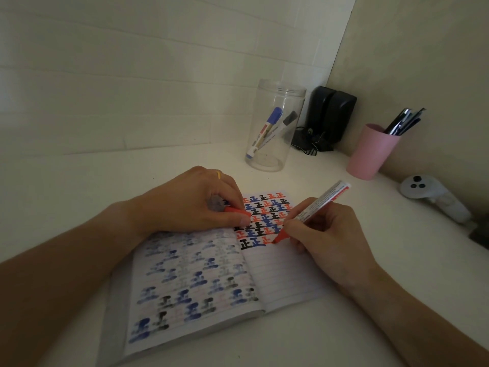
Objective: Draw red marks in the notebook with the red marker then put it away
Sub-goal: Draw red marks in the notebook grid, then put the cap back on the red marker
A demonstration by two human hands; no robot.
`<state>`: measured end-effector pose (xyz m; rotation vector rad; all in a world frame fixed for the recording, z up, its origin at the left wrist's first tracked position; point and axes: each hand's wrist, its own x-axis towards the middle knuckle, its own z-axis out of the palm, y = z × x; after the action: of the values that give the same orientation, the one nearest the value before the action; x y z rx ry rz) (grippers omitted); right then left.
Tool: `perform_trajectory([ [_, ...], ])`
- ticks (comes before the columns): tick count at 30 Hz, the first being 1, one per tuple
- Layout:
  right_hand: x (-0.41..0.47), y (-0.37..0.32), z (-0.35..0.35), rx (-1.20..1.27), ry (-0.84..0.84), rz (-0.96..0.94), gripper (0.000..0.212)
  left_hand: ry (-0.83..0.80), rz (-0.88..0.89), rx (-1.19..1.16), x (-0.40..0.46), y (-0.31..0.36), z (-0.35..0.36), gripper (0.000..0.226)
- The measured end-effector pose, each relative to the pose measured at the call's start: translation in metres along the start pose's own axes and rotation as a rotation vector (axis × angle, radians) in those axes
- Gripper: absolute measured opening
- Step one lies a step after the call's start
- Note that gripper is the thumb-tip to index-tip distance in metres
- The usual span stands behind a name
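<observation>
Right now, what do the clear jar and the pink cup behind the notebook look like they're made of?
The clear jar looks like transparent plastic, possibly glass: the markers inside show through, and it has a threaded rim. The pink cup looks like matte plastic: opaque, even colour, no glare. Neither can be confirmed from this view.
</observation>
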<state>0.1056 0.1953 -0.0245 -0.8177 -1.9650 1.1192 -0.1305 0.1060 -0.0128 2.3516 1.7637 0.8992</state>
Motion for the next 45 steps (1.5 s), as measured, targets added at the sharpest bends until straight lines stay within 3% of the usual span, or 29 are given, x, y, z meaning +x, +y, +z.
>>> perform_trajectory([
  [4, 0.000, -0.001, -0.001, 0.058, 0.004, 0.026, 0.009, 0.002, -0.002, -0.008, 0.000, 0.001, 0.000, 0.025],
  [8, 0.010, -0.018, -0.008, 0.311, 0.182, 0.085, 0.009, 0.019, 0.003, -0.001, -0.003, 0.002, -0.001, 0.027],
  [13, 0.045, -0.045, -0.004, 0.391, 0.285, 0.041, 0.011, -0.007, -0.006, 0.009, -0.005, 0.005, -0.004, 0.023],
  [17, 0.045, -0.025, 0.013, 0.408, 0.359, -0.007, 0.012, -0.019, -0.032, 0.032, -0.005, 0.001, -0.002, 0.017],
  [20, 0.042, -0.014, 0.017, 0.486, 0.316, 0.010, 0.014, 0.085, -0.012, 0.050, -0.002, 0.003, -0.001, 0.017],
  [25, 0.042, -0.017, 0.007, 0.635, 0.233, 0.030, 0.016, 0.439, -0.117, 0.113, 0.001, 0.002, -0.005, 0.027],
  [32, 0.040, -0.013, 0.009, 0.647, 0.138, 0.081, 0.012, 0.506, -0.228, 0.068, 0.000, 0.012, -0.008, 0.020],
  [41, 0.037, -0.012, 0.011, 0.620, 0.051, 0.050, 0.013, 0.520, -0.217, -0.003, 0.001, 0.016, -0.007, 0.017],
  [45, 0.035, -0.017, 0.012, 0.764, -0.096, 0.093, 0.023, 0.548, -0.269, -0.307, 0.001, 0.014, -0.004, 0.021],
])
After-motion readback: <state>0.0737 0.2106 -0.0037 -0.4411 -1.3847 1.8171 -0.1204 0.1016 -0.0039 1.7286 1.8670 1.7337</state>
